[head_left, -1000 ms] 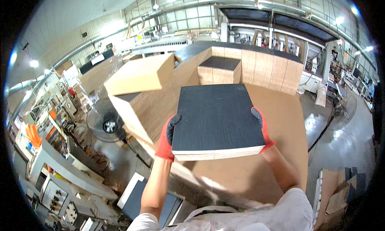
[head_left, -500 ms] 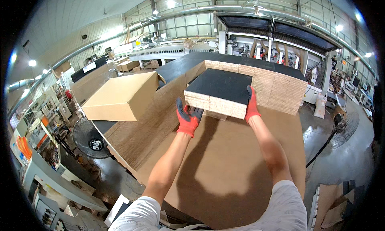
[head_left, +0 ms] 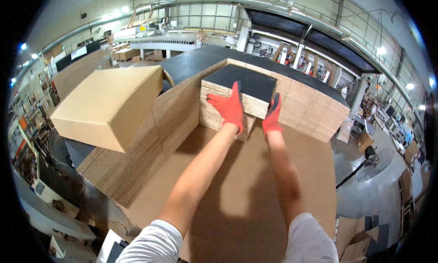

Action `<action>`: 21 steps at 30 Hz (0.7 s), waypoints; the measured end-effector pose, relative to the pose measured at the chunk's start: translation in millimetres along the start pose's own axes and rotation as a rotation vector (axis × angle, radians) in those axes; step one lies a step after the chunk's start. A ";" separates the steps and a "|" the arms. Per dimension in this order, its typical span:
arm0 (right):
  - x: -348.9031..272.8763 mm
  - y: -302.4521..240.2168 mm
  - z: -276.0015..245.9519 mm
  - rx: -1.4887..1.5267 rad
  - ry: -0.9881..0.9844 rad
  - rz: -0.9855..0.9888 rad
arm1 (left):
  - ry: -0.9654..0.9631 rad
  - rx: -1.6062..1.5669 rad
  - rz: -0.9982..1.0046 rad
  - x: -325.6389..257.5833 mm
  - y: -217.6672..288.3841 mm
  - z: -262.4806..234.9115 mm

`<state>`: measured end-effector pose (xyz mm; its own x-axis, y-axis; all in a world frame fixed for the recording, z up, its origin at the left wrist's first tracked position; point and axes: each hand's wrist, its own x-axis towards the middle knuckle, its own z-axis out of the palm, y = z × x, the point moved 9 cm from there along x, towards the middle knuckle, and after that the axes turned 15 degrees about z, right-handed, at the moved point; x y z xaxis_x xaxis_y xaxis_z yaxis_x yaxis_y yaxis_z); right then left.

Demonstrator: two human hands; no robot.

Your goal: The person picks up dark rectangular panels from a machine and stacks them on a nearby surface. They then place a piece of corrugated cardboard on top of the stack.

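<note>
no grip [head_left: 229, 109] – flat on board stack [head_left: 242, 92], factory hall

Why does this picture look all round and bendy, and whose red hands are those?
A camera worn on a person's head took it, looking down, and its wide lens bends straight edges. The arms are that person's own, in red gloves. The left hand and right hand press against a stack of black-topped boards, which sits on a big brown sheet. Taller board stacks stand behind it, and a large cardboard box rests on the left. Around is a factory hall.
</note>
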<state>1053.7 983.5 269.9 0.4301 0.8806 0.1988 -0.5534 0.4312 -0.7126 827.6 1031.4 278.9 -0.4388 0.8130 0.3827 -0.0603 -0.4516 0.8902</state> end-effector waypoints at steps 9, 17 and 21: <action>34.1 -15.1 -63.1 -0.319 -0.018 -0.167 | 0.013 0.263 0.062 -19.7 -1.1 70.7; 40.4 8.1 -5.5 -0.257 0.026 -0.095 | 0.082 0.348 0.006 17.3 -26.0 71.3; 80.0 -9.9 -53.5 -0.442 0.010 -0.242 | 0.073 0.372 -0.002 4.7 -22.1 87.3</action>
<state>1131.8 1039.1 256.9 0.5163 0.7631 0.3887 -0.0826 0.4962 -0.8643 905.1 1077.4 282.6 -0.5023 0.7797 0.3738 0.2622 -0.2746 0.9251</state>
